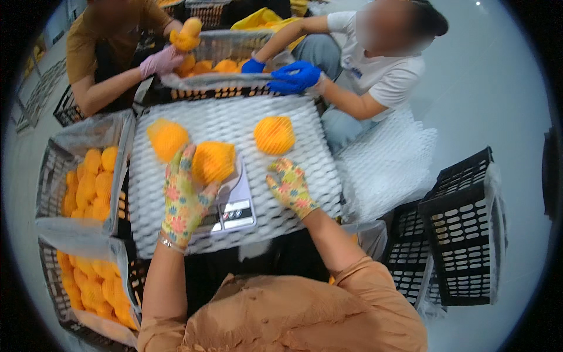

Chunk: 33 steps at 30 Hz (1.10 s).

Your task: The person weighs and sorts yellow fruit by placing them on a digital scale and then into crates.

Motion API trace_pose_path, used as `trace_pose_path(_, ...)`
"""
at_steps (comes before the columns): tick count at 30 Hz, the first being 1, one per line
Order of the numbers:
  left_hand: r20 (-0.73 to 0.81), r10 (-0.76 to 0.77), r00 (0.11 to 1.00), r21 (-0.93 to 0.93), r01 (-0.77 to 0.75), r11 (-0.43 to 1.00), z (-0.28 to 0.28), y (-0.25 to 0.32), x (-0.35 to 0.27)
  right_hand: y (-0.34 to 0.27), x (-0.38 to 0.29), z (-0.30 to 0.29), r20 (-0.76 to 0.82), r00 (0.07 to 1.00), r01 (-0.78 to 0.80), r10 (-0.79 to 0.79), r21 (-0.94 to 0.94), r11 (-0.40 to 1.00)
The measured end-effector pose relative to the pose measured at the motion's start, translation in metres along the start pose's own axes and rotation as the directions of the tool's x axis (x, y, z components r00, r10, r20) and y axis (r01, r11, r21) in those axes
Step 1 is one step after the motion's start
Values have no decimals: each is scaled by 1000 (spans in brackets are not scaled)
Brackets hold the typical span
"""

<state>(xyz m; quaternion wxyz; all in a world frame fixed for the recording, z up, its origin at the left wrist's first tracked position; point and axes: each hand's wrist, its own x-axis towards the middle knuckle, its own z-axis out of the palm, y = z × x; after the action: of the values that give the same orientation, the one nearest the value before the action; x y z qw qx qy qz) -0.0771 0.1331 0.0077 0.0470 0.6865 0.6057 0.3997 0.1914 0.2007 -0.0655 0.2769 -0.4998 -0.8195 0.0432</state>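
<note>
Before me a kitchen scale (246, 193) lies on a white foam-net sheet (303, 119). A round orange fruit (214, 162) in foam netting rests over its pan. My left hand (181, 200), in a floral glove, grips this fruit from the left, with the thumb at its lower side. A second wrapped fruit (167, 138) lies beyond my left fingertips. My right hand (291, 185), gloved alike, holds nothing; its fingers are apart and slightly curled. Just beyond it a third wrapped fruit (274, 135) sits on the sheet, apart from the fingers.
Plastic-lined crates of fruit stand at left, one farther (90, 185) and one nearer (94, 281). Two co-workers handle fruit around a far crate (220, 81), one with blue gloves (295, 77), one with a pink glove (162, 61). Foam netting (387, 163) and black crates (462, 237) are at right.
</note>
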Motion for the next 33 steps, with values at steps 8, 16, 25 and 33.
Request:
trace_pose_path(8, -52, -27, 998, -23, 26, 999, -18, -12, -10, -1, -1, 3, 31, 1000, -4, 2, 54, 999)
trace_pose_path(16, 59, -67, 996, -226, 79, 971, -25, -18, -6, 3, -1, 7, 8, 1000, 9, -10, 30, 1000)
trace_pose_path(25, 274, 107, 956, 134, -148, 980, 1, -10, 9, 6, -2, 9, 21, 999, -25, 26, -1, 1000)
trace_pose_path(33, 292, 8, 956, 262, -88, 961, 21, -8, 37, 6, -2, 7, 20, 1000, -22, 23, -40, 999)
